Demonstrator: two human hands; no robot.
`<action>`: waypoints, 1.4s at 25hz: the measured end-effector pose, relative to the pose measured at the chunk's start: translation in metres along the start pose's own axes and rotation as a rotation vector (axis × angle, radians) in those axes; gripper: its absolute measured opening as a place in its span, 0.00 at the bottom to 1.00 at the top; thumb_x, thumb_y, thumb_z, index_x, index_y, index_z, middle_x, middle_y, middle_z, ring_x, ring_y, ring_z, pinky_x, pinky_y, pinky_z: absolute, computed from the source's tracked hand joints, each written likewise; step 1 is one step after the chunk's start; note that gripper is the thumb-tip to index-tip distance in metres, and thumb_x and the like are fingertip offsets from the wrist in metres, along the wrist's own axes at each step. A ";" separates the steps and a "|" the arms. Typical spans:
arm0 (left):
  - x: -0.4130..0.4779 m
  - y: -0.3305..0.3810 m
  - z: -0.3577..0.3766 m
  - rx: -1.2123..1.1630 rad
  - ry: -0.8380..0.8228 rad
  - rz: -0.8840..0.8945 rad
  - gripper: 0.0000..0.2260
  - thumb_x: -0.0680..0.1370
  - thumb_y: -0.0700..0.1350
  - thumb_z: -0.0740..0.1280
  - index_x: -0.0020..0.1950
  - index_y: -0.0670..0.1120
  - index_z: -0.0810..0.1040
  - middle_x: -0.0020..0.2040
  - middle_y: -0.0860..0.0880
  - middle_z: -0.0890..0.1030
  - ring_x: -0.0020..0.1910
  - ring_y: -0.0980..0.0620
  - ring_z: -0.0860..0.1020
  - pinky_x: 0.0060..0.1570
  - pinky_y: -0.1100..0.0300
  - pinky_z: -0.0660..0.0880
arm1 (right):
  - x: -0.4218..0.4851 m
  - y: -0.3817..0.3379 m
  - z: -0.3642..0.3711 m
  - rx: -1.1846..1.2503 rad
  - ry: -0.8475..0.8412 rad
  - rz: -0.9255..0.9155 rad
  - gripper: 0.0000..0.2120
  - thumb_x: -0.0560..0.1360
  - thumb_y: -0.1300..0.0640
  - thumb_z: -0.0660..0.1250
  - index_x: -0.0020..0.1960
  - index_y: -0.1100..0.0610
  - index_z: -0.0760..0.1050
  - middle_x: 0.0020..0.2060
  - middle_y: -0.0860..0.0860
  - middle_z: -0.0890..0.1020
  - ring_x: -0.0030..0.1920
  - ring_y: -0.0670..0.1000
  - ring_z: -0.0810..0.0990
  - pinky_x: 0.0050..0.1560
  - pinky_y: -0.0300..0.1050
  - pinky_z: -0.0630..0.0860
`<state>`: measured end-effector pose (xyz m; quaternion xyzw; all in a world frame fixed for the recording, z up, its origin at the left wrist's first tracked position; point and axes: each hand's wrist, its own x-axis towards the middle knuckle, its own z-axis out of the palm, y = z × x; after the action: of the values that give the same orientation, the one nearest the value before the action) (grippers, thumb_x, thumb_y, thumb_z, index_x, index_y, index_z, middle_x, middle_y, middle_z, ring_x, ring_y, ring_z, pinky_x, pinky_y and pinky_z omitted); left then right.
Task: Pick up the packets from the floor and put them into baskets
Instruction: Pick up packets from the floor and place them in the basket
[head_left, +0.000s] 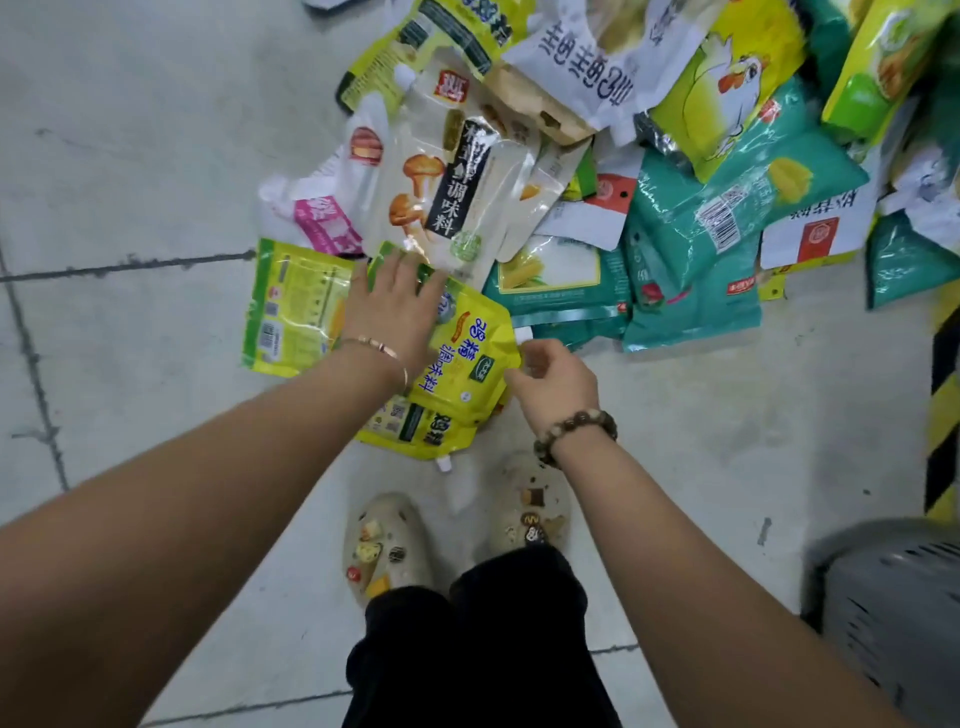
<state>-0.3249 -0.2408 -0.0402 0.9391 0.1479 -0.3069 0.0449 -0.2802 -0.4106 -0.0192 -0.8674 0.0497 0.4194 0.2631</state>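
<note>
A yellow spouted packet (462, 358) with blue lettering lies on the floor in front of my feet. My left hand (392, 306) rests flat on its upper left part, fingers straight and reaching toward a white mushroom packet (447, 176). My right hand (553, 382) pinches the yellow packet's right edge near its white spout. A second yellow packet (415, 426) lies under it, and a green-yellow packet (291, 312) lies to the left. A grey basket (893, 597) stands at the lower right.
A heap of several packets covers the floor ahead, among them teal bags (727, 208), a yellow chicken bag (737, 78) and a pink-white pouch (317, 208). Black-yellow hazard tape (943, 395) runs along the right. My two shoes (389, 545) stand just behind the yellow packet.
</note>
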 end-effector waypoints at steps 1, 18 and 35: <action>0.016 0.001 0.003 0.118 -0.026 0.042 0.46 0.68 0.61 0.71 0.76 0.49 0.47 0.76 0.41 0.51 0.76 0.42 0.49 0.71 0.40 0.47 | 0.009 0.004 0.003 0.012 0.003 0.010 0.17 0.72 0.56 0.68 0.61 0.54 0.74 0.57 0.52 0.79 0.57 0.52 0.77 0.50 0.36 0.67; -0.067 -0.038 0.039 -0.825 -0.041 -0.497 0.17 0.71 0.55 0.71 0.54 0.48 0.75 0.50 0.44 0.81 0.50 0.41 0.78 0.41 0.56 0.69 | 0.005 -0.039 0.016 0.027 0.220 -0.125 0.11 0.71 0.64 0.66 0.53 0.57 0.77 0.43 0.49 0.80 0.50 0.51 0.78 0.49 0.38 0.70; -0.132 -0.015 0.127 -1.741 0.598 -1.835 0.08 0.70 0.44 0.73 0.42 0.47 0.75 0.41 0.46 0.78 0.39 0.45 0.78 0.41 0.53 0.77 | 0.064 -0.123 0.168 -0.893 0.011 -0.481 0.44 0.62 0.44 0.77 0.69 0.56 0.59 0.69 0.56 0.66 0.70 0.55 0.63 0.67 0.56 0.60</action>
<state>-0.5026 -0.2819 -0.0649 0.1900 0.8865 0.1908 0.3764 -0.3192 -0.2132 -0.1017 -0.8842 -0.3345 0.3229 -0.0447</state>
